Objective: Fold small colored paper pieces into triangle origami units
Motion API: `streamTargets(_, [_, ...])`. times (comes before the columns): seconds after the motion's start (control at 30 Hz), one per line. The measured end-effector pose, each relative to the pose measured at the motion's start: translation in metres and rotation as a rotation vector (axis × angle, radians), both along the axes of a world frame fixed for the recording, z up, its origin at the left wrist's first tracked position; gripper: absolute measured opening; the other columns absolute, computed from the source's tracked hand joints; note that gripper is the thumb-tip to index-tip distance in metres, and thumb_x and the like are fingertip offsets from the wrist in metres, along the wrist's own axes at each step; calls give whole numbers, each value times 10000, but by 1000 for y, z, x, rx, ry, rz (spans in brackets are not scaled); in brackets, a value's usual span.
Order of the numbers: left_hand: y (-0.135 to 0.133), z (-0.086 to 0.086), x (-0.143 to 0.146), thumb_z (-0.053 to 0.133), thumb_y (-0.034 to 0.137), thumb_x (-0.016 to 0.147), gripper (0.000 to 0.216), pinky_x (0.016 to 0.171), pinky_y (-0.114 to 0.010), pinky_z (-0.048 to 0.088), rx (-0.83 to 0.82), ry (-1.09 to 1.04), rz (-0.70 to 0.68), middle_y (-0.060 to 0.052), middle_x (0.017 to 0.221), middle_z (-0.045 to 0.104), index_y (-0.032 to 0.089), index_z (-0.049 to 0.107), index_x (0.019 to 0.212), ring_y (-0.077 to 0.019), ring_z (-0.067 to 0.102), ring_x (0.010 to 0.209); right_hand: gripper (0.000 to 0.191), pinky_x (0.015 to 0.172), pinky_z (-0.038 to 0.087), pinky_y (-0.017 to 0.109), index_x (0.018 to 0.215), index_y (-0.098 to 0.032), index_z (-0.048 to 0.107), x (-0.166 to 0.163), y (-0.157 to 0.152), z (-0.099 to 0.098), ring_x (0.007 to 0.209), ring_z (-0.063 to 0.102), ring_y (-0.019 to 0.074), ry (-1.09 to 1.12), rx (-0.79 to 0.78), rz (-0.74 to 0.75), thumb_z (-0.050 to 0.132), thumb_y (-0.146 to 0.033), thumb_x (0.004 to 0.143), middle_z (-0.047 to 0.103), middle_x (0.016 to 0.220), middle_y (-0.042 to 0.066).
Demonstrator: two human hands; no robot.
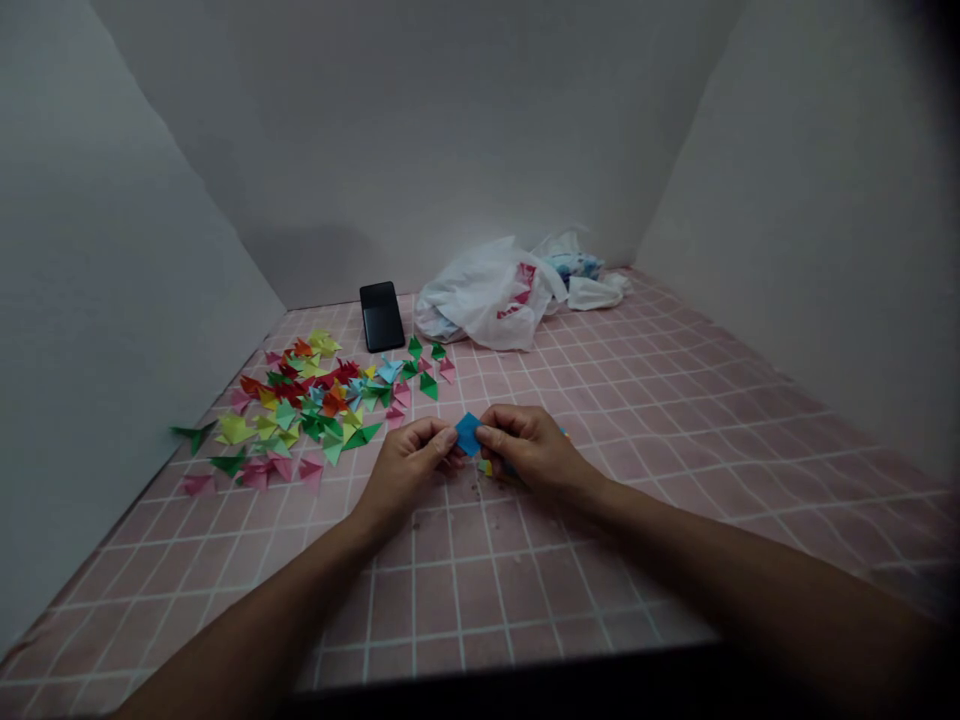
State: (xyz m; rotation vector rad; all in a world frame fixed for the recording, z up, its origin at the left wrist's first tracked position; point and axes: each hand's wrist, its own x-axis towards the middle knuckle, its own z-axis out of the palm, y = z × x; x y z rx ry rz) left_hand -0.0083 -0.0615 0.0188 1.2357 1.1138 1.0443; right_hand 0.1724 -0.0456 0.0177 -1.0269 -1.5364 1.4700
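A small square of blue origami paper point(469, 434), creased

Small blue paper point(469, 434), diamond-shaped, apparently folded, pinched between fingers point(448, 437)

Head-worn view, from above the left hand point(409, 470) and right hand point(534, 450), facing forward and down.

Nothing is legible; the red print point(519, 290) on the white plastic bag point(469, 300) is blurred.
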Motion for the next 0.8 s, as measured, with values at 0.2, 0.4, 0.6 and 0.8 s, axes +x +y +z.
streamTargets(0.2, [0,-3,2,737,390,755,259,546,-225,423,31,28,17,8,603,620,157,654,680,-108,535,546,241,459,311,235,684,-199,578,-2,-3,-2,476,438,99,-40,47,0,592,-345,876,518,539,-28])
streamTargets(0.4, [-1,-3,4,729,381,751,258,542,-228,386,79,112,-3,7,593,603,159,650,647,-111,515,551,185,486,327,236,734,-201,594,-4,0,-3,513,444,106,27,46,3,654,-353,820,528,597,-36])
streamTargets(0.6, [-4,-4,5,707,351,773,237,554,-227,380,64,130,-90,11,581,593,161,661,639,-107,508,555,227,559,351,253,640,-189,585,-1,-2,3,584,472,119,-137,284,-49,613,-279,846,543,605,-19])
streamTargets(0.8, [-3,-2,2,675,385,814,252,610,-248,454,70,91,12,-14,625,654,160,695,702,-133,584,601,242,559,378,258,695,-195,575,-1,-1,5,572,496,123,-96,218,-46,554,-336,891,549,617,-16])
